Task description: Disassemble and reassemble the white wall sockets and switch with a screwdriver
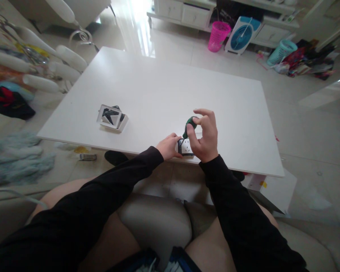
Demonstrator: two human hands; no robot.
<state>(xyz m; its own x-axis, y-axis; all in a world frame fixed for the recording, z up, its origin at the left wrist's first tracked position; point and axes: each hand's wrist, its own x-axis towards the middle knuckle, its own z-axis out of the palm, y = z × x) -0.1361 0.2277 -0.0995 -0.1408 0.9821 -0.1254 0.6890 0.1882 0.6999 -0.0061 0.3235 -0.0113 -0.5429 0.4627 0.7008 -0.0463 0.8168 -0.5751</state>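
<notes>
Near the front edge of the white table lies a wall socket (187, 146) with a white face, slots and a dark rim. My left hand (169, 146) grips its left side between thumb and fingers. In my right hand (206, 135) is a screwdriver (190, 124) with a green handle, pinched between thumb and fingertips. The shaft slants down to the socket's upper left part; I cannot make out whether its tip sits in a screw. My right hand hides part of the socket's right side.
A white open box (121, 124) with a white frame (109, 116) and dark pieces stands on the left of the white table (164, 87). White lamp arms (65, 71) reach over the far left corner. A pink basket (219, 36) and a blue fan (241, 34) are beyond.
</notes>
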